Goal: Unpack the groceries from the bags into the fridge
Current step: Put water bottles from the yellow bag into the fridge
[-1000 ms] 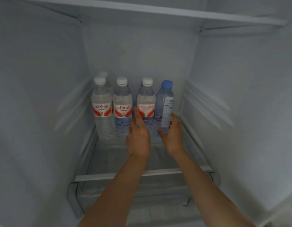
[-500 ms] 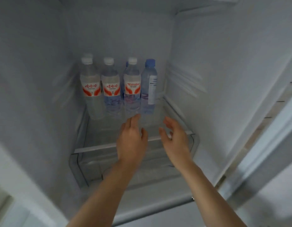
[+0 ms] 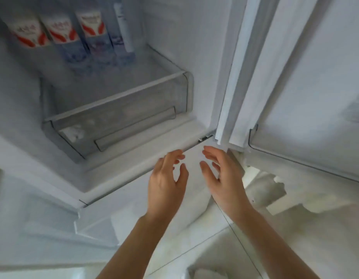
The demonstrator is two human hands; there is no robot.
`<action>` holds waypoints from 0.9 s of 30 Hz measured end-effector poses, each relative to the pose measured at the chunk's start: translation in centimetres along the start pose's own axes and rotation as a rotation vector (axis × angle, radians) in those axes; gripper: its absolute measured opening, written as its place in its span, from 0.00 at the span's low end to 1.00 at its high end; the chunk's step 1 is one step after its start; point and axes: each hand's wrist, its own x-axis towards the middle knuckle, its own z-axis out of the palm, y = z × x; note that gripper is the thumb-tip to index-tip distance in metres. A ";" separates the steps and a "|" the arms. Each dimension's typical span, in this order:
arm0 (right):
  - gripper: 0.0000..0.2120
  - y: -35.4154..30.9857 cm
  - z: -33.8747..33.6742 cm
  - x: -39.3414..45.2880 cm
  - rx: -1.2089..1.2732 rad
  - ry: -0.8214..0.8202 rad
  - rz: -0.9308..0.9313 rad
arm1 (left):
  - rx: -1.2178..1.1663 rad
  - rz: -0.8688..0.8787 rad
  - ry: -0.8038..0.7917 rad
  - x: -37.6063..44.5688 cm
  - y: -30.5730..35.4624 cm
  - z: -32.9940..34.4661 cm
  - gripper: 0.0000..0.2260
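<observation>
Left hand: the person's bare left hand [image 3: 166,184] hangs in front of the fridge's lower front edge, fingers [image 3: 174,156] spread and loosely curved, holding nothing.
Right hand: the bare right hand [image 3: 225,178] hangs just beside the left, palm turned toward it, fingers [image 3: 209,153] relaxed and apart, also holding nothing; the two hands do not touch.
Water bottles: four clear plastic water bottles stand upright in a row at the back edge of the glass shelf. Three carry red-and-white labels [image 3: 60,31]; the fourth, a clear bottle with a white and purple label [image 3: 123,31], stands at the right end of the row. Their caps are cut off by the top of the view. Neighbouring bottles stand close together; blur hides whether they touch.
Glass shelf: the clear glass shelf with a white front strip [image 3: 118,95] carries the bottles at its back; its front part is bare.
Drawer: a clear plastic crisper drawer [image 3: 118,125] sits directly under the shelf, with a recessed handle along its front.
Fridge: the white fridge interior [image 3: 174,37] is open, its white door [image 3: 315,77] swung out to the right, with a door bin rim near the door's lower part.
Bags: crumpled white plastic bags [image 3: 263,190] lie on the pale tiled floor [image 3: 215,248] below the door, to the right of the right hand.
</observation>
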 end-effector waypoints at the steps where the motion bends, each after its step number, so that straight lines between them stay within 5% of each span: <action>1: 0.16 0.6 -0.7 -1.5 -0.002 0.007 0.014 | -0.006 -0.003 -0.035 -1.4 0.3 0.7 0.12; 11: 0.15 6.5 -11.5 -17.1 -0.066 0.048 0.424 | -0.024 -0.060 -0.447 -14.9 6.6 8.7 0.13; 27: 0.14 13.6 -36.6 -39.2 -0.231 0.386 0.688 | -0.143 0.046 -0.828 -34.8 25.4 24.6 0.13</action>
